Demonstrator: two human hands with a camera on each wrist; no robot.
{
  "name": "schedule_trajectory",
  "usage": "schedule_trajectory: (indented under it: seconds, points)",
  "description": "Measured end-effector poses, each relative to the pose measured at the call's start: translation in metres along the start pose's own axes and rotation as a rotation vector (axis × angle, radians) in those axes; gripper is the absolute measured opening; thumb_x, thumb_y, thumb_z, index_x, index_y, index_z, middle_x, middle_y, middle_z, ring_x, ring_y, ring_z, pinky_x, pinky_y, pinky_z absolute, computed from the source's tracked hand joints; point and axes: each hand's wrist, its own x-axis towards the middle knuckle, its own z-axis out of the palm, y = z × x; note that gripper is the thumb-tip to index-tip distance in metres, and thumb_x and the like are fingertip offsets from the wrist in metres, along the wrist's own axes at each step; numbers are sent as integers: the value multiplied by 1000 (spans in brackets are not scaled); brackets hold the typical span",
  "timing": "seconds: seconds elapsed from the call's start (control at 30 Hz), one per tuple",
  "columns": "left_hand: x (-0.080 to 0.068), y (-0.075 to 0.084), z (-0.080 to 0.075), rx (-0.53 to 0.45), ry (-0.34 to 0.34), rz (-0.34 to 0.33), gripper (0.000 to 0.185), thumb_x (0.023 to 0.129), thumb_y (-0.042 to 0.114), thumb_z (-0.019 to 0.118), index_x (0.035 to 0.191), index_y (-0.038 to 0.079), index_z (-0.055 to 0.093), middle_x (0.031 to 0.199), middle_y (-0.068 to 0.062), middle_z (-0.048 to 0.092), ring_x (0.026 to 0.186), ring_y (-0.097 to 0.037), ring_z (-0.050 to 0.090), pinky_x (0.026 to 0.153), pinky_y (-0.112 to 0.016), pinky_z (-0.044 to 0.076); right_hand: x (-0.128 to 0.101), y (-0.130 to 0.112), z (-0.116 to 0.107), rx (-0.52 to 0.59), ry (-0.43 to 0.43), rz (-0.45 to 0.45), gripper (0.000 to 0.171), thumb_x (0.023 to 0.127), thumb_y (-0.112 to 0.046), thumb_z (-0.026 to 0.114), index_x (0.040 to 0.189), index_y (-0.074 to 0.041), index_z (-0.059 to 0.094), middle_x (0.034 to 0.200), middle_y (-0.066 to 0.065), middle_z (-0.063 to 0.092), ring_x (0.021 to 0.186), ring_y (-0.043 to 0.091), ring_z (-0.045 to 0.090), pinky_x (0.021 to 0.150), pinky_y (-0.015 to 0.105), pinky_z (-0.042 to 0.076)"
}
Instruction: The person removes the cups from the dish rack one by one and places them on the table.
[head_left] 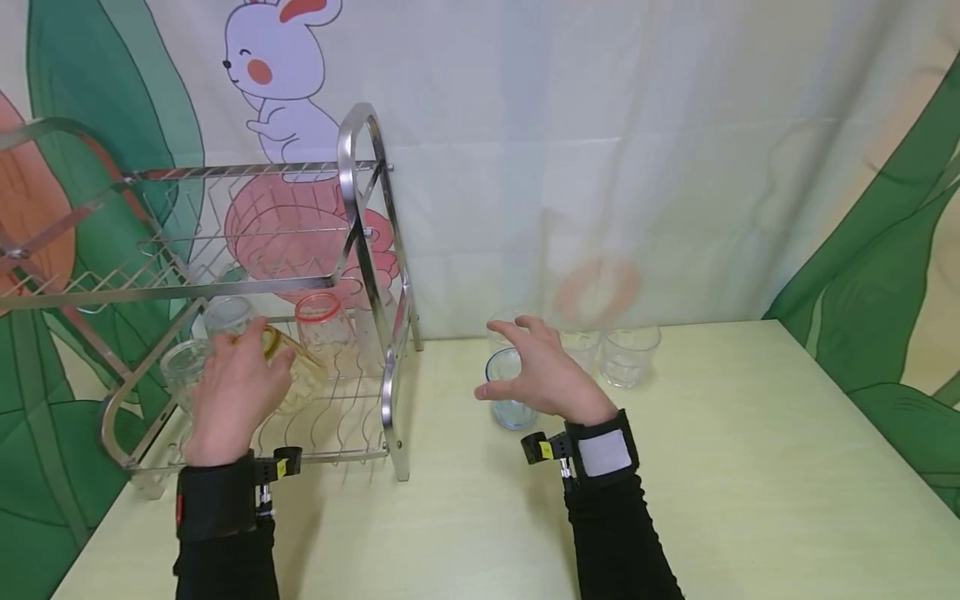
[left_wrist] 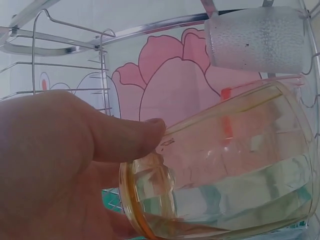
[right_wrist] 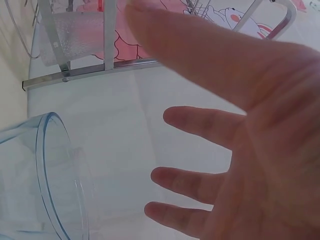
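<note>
My left hand (head_left: 240,396) grips a yellow-tinted glass (head_left: 302,385) near its amber rim, inside the lower tier of the metal dish rack (head_left: 225,290). In the left wrist view the thumb lies along the side of this tilted glass (left_wrist: 240,170). Beside it on the same tier stand an upside-down red-rimmed glass (head_left: 324,329) and clear glasses (head_left: 183,367). Fingers spread, my right hand (head_left: 551,375) hovers over a blue-rimmed glass (head_left: 513,415) on the table. The right wrist view shows that glass (right_wrist: 25,180) apart from the fingers.
Clear glasses (head_left: 628,358) stand at the table's back, right of the blue-rimmed one. The upper rack tier (head_left: 247,225) spans above my left hand, with a side frame (head_left: 386,333) to its right. A printed curtain (head_left: 675,150) hangs behind the table (head_left: 750,467).
</note>
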Motion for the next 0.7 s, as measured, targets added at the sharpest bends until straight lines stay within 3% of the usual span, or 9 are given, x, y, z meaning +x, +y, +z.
schedule_trajectory:
  seconds: [0.17, 0.37, 0.7]
  points:
    - [-2, -1, -4, -17, -28, -1, 69, 104, 41, 41, 156, 4, 15, 140, -44, 21, 119, -62, 31, 84, -78, 28, -1, -2, -2, 9, -10, -14, 85, 79, -42, 81, 151, -25, 38, 154, 10, 26, 138, 30, 26, 97, 57, 41]
    - [-5, 2, -7, -31, -55, 24, 69, 105, 44, 35, 156, 4, 12, 140, -43, 20, 119, -61, 34, 84, -74, 33, -3, -6, -4, 22, -15, -30, 86, 79, -44, 80, 151, -25, 37, 154, 9, 25, 138, 29, 26, 98, 56, 41]
    - [-9, 10, -15, -72, -93, 44, 71, 105, 50, 23, 157, 5, 6, 145, -42, 16, 129, -59, 23, 90, -75, 28, -6, -9, -7, 37, -1, -78, 87, 79, -47, 79, 152, -24, 36, 154, 10, 24, 138, 28, 29, 101, 54, 40]
